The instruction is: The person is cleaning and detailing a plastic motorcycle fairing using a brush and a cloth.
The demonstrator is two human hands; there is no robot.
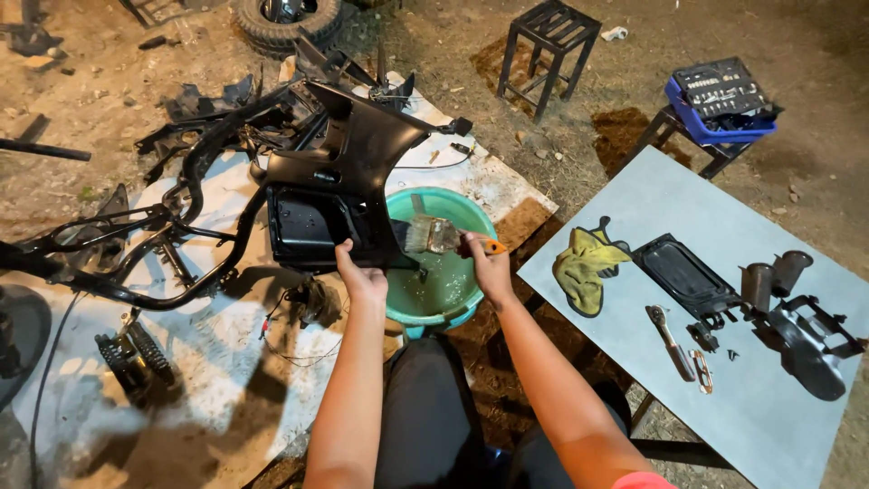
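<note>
My left hand (359, 274) grips the lower edge of a large black plastic body panel (348, 177) and holds it upright over a green basin (466, 312) of cloudy liquid. My right hand (489, 263) holds a paintbrush (434, 235) by its orange handle. Its wet bristles point left and rest against the panel's lower right corner, above the basin.
A black scooter frame (172, 244) lies on white sheeting at left, with a tyre (285, 23) beyond it. At right, a grey board (724, 380) carries a yellow rag (584, 263), black parts and a spanner. A metal stool (548, 50) and a blue tool case (720, 104) stand behind.
</note>
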